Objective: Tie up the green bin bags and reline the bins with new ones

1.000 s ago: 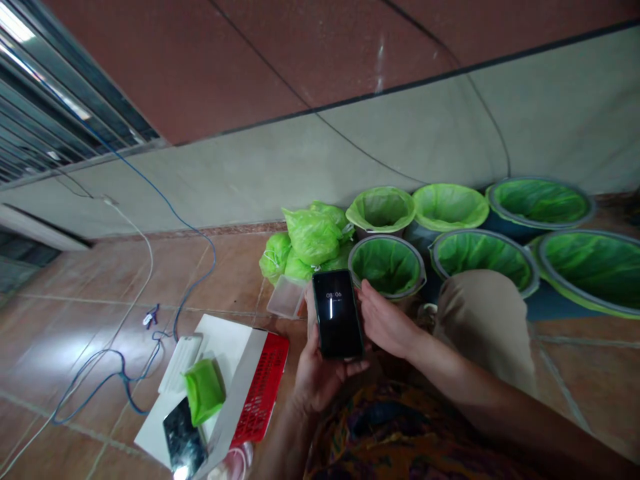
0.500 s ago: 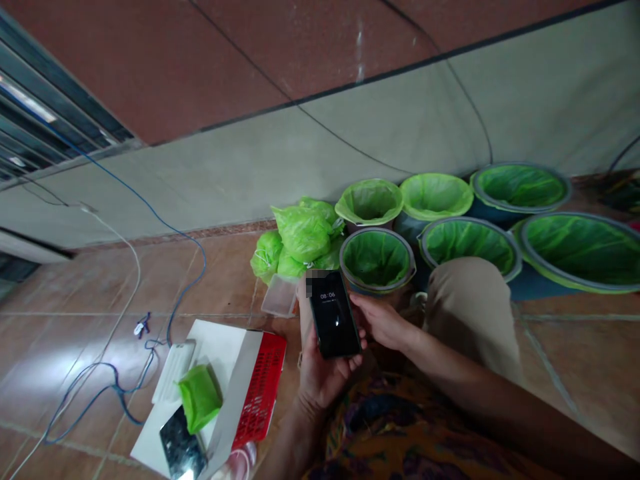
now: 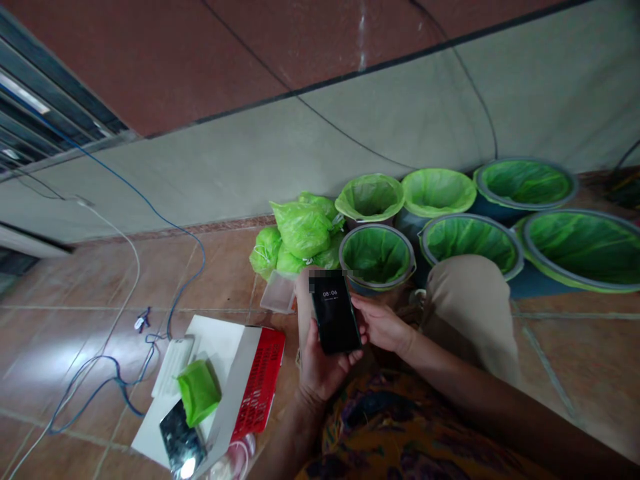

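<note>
A dark smartphone (image 3: 336, 323) lies face up above my lap, its screen lit dimly with the time 08:06. My left hand (image 3: 325, 373) is closed around its lower part, thumb along the left edge and fingertips showing at the right. From the right side, my right hand (image 3: 383, 325) grips the phone's edge, with some of its fingers hidden behind it. Just past the phone stands a bucket (image 3: 377, 257) lined with a green bag. Beside that bucket are tied green plastic bags (image 3: 303, 230) and a clear plastic box (image 3: 279, 293).
Several more lined buckets (image 3: 473, 247) stand along the wall at right. At lower left, a white and red box (image 3: 225, 373) carries a folded green packet (image 3: 199, 392), a second phone (image 3: 181, 437) and a white power strip (image 3: 174, 365). Blue cable (image 3: 117, 377) and keys (image 3: 143, 321) lie on the floor tiles.
The view has shifted slightly, so the surroundings sit a little higher. Both hands keep their hold on the phone, and the bright reflection on its screen is gone.
</note>
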`<act>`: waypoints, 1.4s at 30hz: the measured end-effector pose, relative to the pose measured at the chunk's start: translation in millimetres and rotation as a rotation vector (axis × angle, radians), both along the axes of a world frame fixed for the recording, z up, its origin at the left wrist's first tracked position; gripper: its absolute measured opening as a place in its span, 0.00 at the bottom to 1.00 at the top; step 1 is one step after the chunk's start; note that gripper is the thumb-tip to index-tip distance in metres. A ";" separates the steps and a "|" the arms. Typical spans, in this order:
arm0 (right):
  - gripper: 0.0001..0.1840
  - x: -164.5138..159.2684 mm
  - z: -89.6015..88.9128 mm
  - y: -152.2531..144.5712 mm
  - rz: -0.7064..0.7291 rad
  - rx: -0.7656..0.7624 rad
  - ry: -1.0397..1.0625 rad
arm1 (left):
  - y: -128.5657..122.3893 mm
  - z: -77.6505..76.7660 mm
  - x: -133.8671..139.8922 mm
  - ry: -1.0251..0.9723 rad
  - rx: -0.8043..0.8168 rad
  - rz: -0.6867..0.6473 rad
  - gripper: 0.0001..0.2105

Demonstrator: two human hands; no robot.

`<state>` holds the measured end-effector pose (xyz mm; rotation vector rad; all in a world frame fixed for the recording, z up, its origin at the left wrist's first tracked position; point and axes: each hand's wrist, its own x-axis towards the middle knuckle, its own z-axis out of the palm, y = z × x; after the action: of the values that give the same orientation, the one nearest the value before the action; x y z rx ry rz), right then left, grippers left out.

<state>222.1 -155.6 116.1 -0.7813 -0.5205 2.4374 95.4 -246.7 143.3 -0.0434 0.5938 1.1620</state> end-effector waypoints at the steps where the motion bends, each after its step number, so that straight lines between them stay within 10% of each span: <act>1: 0.16 0.5 0.7 0.1 -0.003 -0.009 0.001 | 0.3 0.0 0.2 0.001 0.012 -0.001 0.38; 34: 0.11 -4.6 21.7 3.3 0.020 -0.087 -0.137 | 3.7 1.4 3.6 0.044 0.039 0.013 0.35; 42: 0.14 -2.7 20.4 -3.5 0.017 0.114 -0.234 | 4.3 5.0 5.7 0.006 0.046 0.016 0.32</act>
<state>219.5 -159.1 136.5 -1.0223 -0.7495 2.3212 101.0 -242.4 148.3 -0.0051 0.5731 1.1914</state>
